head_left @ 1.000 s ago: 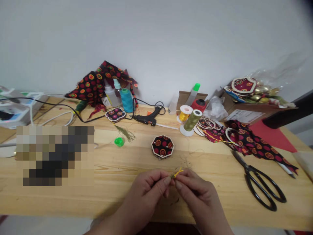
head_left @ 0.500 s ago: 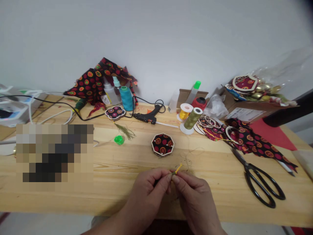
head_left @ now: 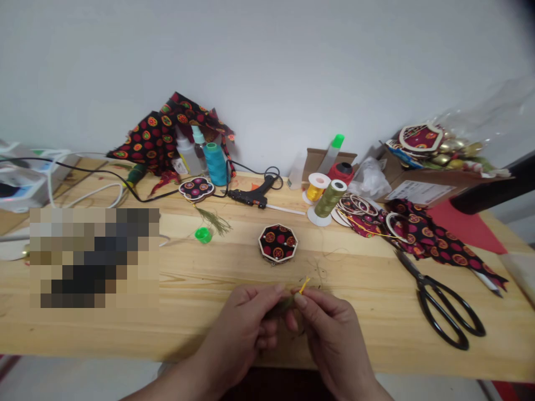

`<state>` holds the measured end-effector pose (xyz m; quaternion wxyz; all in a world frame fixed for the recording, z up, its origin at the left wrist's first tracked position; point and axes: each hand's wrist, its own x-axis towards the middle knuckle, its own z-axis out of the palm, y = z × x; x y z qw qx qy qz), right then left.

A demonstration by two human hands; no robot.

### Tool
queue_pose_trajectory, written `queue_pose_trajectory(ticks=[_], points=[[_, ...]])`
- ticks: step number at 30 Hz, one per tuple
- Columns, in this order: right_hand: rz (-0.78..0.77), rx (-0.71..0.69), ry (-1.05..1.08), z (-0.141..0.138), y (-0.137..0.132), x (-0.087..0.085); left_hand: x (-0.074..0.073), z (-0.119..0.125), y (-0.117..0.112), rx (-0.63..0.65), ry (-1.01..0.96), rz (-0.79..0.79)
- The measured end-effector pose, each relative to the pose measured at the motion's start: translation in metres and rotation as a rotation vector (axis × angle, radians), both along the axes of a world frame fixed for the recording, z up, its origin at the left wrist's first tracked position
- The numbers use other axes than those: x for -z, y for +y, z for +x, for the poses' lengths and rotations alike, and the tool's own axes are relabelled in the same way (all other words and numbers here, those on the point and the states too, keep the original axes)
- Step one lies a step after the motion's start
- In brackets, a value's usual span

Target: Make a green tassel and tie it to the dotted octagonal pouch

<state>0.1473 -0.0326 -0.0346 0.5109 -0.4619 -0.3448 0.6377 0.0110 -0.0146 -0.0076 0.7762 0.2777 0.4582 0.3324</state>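
Over the near edge of the wooden table [head_left: 209, 312] my two hands meet. My left hand [head_left: 246, 326] is closed, fingers curled round a small olive-green tassel [head_left: 284, 303]. My right hand [head_left: 324, 323] pinches the tassel's top, where a short yellow thread [head_left: 305, 285] sticks up. Just beyond the hands lies an octagonal box [head_left: 278, 243] covered in black fabric with red and orange dots.
Black scissors [head_left: 443, 309] lie at the right. Thread spools [head_left: 330, 199], a glue gun [head_left: 253, 196], a teal spool [head_left: 216, 164], bottles, patterned fabric [head_left: 434, 239], wooden rings and a green cap [head_left: 203, 234] crowd the back. A cardboard box [head_left: 426, 186] stands at the far right.
My hands have drawn slightly nearer to me and lower. The left fingers have curled more tightly round the tassel, and less of the yellow thread shows.
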Motion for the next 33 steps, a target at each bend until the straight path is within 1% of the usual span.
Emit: queue_pose_trajectory(ticks=[5,8,12,20,25,29,33], points=[[0.028,-0.006,-0.051,0.0013,-0.0015,0.0002,-0.003,-0.0005,0.0005,0.026,0.117,0.073],[0.019,0.008,-0.091,0.0031,-0.0012,0.0011,-0.0044,-0.0008,0.0012,0.04,0.091,0.042],[-0.003,0.033,-0.086,0.0048,-0.0007,0.0015,-0.0048,-0.0009,0.0032,0.063,0.038,-0.014],[-0.011,0.042,-0.085,0.008,-0.0026,0.003,-0.0063,-0.0027,0.0073,0.109,0.09,-0.048],[-0.018,0.04,-0.047,0.0078,-0.0024,0.0027,-0.0032,-0.0039,0.0074,0.109,0.075,-0.076],[-0.019,0.04,-0.054,0.008,-0.0021,0.0021,-0.0021,-0.0032,0.0066,0.096,0.015,-0.101],[-0.023,0.047,-0.063,0.0082,-0.0025,0.003,-0.0022,-0.0019,0.0058,0.089,0.005,-0.094]])
